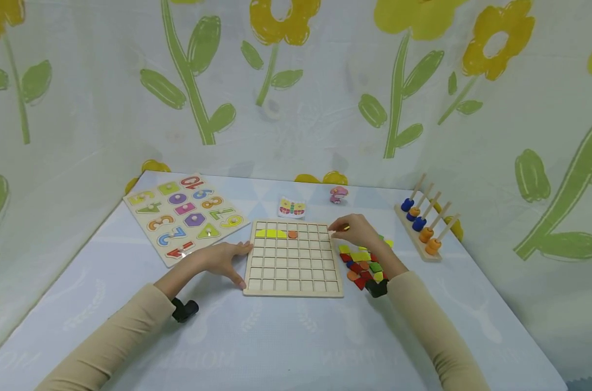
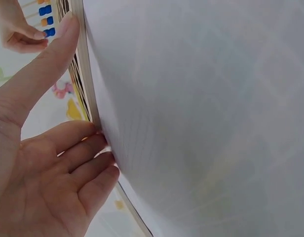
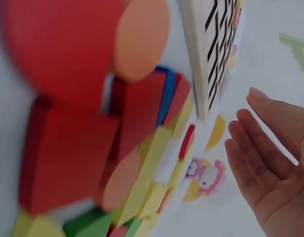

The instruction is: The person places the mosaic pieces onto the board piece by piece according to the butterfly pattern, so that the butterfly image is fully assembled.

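A wooden grid board (image 1: 296, 295) lies mid-table. Yellow pieces (image 1: 276, 234) and an orange round piece (image 1: 293, 234) sit in its second row from the far side. My left hand (image 1: 221, 260) rests at the board's left edge, thumb by the near corner and the other fingers farther up; the left wrist view has its fingertips against the side of the board (image 2: 83, 59). Over the far right corner hovers my right hand (image 1: 357, 231), its fingers loosely bent. In the right wrist view that hand (image 3: 275, 153) shows nothing between thumb and fingers.
Loose coloured pieces (image 1: 361, 266) lie right of the board, beneath the right forearm. A number-and-shape puzzle (image 1: 183, 217) is at the back left. Behind the board are a patterned card (image 1: 291, 207) and a pink figurine (image 1: 338, 194). A peg stand with beads (image 1: 425, 239) stands right.
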`<act>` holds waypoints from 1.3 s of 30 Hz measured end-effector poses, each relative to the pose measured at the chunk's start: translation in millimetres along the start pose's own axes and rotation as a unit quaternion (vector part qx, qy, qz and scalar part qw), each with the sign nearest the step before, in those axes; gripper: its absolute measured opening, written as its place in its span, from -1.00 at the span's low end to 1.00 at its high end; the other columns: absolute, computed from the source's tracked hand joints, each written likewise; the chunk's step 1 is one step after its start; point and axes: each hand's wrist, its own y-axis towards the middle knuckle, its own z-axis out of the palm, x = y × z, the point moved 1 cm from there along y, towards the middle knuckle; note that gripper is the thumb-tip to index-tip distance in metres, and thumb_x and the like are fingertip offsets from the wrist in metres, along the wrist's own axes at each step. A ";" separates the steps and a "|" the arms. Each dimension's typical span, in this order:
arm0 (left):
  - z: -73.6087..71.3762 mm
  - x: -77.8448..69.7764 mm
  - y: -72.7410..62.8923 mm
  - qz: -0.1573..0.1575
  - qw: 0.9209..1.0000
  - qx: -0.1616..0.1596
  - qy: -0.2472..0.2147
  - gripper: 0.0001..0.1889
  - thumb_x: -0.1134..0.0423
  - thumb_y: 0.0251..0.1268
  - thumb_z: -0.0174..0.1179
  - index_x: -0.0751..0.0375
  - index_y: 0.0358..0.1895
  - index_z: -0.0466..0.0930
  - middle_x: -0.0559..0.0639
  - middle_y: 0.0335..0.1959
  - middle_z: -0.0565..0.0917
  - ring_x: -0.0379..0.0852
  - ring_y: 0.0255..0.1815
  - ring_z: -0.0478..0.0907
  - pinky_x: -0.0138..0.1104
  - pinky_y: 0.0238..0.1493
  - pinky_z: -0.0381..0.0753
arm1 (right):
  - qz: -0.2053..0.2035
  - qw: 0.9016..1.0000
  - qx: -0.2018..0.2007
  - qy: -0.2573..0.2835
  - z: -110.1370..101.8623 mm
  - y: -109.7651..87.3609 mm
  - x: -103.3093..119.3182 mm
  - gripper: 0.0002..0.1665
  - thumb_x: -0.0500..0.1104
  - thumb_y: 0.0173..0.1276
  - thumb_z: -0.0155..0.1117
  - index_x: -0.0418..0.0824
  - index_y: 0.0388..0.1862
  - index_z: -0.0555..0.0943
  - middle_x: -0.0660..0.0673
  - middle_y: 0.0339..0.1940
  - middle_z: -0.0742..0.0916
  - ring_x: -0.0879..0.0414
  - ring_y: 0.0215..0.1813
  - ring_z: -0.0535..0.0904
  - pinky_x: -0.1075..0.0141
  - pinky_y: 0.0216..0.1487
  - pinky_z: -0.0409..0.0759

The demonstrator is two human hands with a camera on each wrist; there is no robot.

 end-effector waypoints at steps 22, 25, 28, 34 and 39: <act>0.9 -0.1 -2.7 -0.011 1.000 -0.004 -0.005 0.12 -0.09 -0.16 0.52 0.25 0.48 0.12 0.18 0.51 0.08 0.16 0.51 0.00 0.00 0.46 0.03 | 0.022 0.997 0.060 -0.030 -27.0 -65.8 -26.0 -0.93 -0.29 0.25 0.37 -0.23 -0.28 0.71 0.02 -0.37 0.72 0.10 -0.30 0.60 0.26 -0.18 0.67; 1.4 -0.2 -2.9 -0.012 1.000 -0.003 -0.004 0.11 -0.10 -0.16 0.52 0.25 0.48 0.12 0.19 0.51 0.07 0.16 0.51 -0.01 0.00 0.46 0.03 | 0.029 0.996 0.080 -0.030 -26.5 -79.9 -29.0 -0.97 -0.28 0.24 0.39 -0.19 -0.34 0.69 0.05 -0.43 0.69 0.14 -0.37 0.55 0.32 -0.25 0.64; 1.1 -0.6 -2.5 -0.006 1.000 -0.003 -0.006 0.12 -0.09 -0.16 0.52 0.28 0.48 0.12 0.20 0.50 0.08 0.17 0.51 0.00 0.00 0.46 0.04 | 0.034 0.995 0.081 -0.040 -24.6 -93.7 -33.5 -0.91 -0.27 0.19 0.43 -0.17 -0.36 0.66 0.06 -0.45 0.66 0.15 -0.38 0.51 0.37 -0.28 0.61; 1.0 -1.0 -1.6 -0.004 1.000 0.000 -0.002 0.11 -0.08 -0.16 0.53 0.28 0.47 0.14 0.20 0.50 0.10 0.18 0.50 0.02 0.01 0.45 0.05 | 0.066 0.994 0.073 -0.041 -17.8 -111.2 -40.0 -0.77 -0.22 0.10 0.51 -0.17 -0.33 0.61 0.04 -0.45 0.61 0.13 -0.38 0.48 0.39 -0.37 0.58; 0.7 -1.6 -1.3 -0.002 1.000 0.000 -0.004 0.11 -0.08 -0.16 0.53 0.28 0.48 0.13 0.20 0.50 0.09 0.19 0.50 0.01 0.03 0.45 0.05 | 0.058 0.996 0.062 -0.030 -16.2 -116.2 -42.6 -0.79 -0.26 0.11 0.50 -0.21 -0.30 0.63 0.02 -0.44 0.63 0.13 -0.38 0.47 0.40 -0.39 0.55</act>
